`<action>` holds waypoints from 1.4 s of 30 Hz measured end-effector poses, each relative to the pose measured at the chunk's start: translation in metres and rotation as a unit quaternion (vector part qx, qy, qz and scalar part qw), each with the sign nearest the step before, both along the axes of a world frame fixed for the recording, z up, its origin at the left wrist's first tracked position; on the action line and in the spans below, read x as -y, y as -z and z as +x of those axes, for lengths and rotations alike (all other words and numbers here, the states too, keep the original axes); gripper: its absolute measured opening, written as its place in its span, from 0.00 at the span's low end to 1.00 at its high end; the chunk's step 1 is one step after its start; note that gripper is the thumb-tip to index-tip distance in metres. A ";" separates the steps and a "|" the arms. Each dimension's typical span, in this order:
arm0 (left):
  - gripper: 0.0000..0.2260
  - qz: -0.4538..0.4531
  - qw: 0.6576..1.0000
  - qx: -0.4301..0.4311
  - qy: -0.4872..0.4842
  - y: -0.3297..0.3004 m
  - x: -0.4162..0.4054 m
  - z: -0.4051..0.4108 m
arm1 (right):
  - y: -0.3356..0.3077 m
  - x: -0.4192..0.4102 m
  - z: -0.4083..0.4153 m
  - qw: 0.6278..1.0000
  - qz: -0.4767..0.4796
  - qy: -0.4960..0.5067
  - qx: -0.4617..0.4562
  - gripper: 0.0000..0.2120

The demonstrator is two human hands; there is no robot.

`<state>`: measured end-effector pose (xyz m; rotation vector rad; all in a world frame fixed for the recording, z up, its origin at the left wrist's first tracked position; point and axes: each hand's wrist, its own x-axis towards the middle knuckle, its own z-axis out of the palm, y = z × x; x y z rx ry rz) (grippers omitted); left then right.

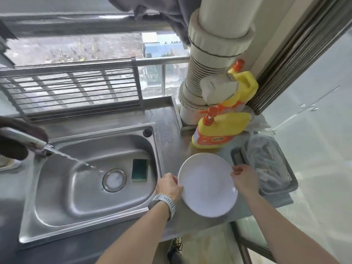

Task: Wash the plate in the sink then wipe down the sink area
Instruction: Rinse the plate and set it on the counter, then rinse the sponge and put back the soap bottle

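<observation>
Both hands clamp the plate [207, 184]: left hand [168, 185] at nine o'clock, right hand [244, 179] at three, steadying it toward the sink [80, 204], where water already runs.

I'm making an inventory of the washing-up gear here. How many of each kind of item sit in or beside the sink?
White plate, held by left hand and right hand: 1
Green sponge in the sink: 1
Yellow detergent bottles: 2
Grey basket holding a plastic bag: 1
Total: 5
</observation>
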<state>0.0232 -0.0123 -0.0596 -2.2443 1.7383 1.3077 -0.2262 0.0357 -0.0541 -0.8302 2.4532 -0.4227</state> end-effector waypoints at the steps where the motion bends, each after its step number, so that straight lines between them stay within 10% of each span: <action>1: 0.07 -0.005 1.000 0.003 0.003 0.000 0.000 -0.003 | 0.001 0.001 -0.001 1.000 -0.001 -0.003 -0.009 0.12; 10: 0.13 -0.052 0.998 -0.028 -0.005 -0.069 0.019 0.035 | -0.071 0.022 0.047 0.994 -0.017 -0.068 -0.085 0.13; 20: 0.07 -0.099 0.990 -0.031 -0.090 -0.144 0.038 0.185 | -0.145 0.096 0.228 0.951 -0.134 -0.277 0.025 0.06; 35: 0.15 0.058 0.992 -0.042 -0.104 0.077 0.065 0.197 | 0.103 0.153 0.304 0.786 0.146 -0.577 -0.167 0.51; 42: 0.17 0.090 0.984 -0.064 -0.142 0.113 0.074 0.185 | 0.149 0.162 0.314 0.787 0.114 -0.573 -0.197 0.47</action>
